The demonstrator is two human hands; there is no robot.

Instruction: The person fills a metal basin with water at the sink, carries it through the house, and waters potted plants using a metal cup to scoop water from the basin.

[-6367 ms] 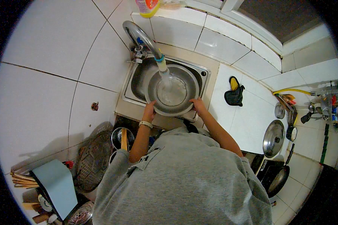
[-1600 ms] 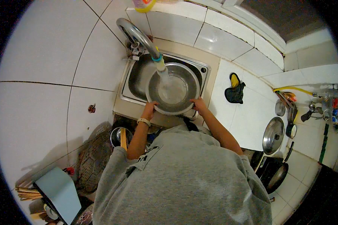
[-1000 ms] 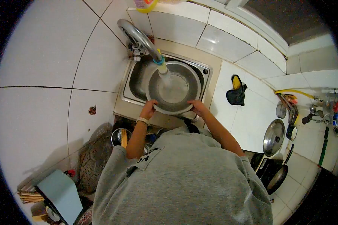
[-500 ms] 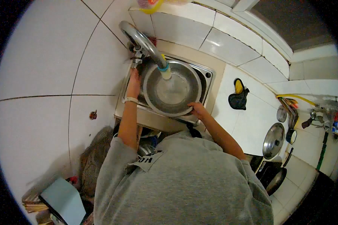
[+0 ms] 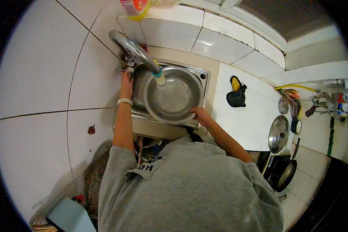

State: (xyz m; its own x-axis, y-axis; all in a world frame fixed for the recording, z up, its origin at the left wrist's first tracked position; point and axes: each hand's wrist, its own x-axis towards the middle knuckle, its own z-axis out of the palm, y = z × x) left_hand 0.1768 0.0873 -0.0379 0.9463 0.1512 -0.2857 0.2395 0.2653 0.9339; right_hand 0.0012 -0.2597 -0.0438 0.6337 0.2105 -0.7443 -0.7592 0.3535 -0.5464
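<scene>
A round stainless steel basin point(image 5: 152, 104) sits over the sink point(image 5: 138, 89) under the curved tap point(image 5: 137, 50). The tap's pale nozzle with a blue-green ring hangs over the basin's left side. Inside, the bottom looks wet or shiny; I cannot make out whether water is running. My right hand point(image 5: 201, 115) is closed on the basin's near right rim, thumb on the edge. My left hand point(image 5: 127, 83), below a white wristband, reaches up to the tap handle point(image 5: 123, 69) at the tap's base, its fingers on it and partly hidden.
A black and yellow oven mitt point(image 5: 236, 92) lies on the white counter to the right. Beyond it are a pot lid point(image 5: 278, 134) and a frying pan point(image 5: 287, 176) by the stove. A yellow-based bottle point(image 5: 137, 9) stands on the ledge behind the tap. Tiled wall rises at left.
The whole view has shifted, so the sink appears further left. My left hand has stayed at the tap's base, where the handle now shows pointing left. My right hand keeps the basin rim.
</scene>
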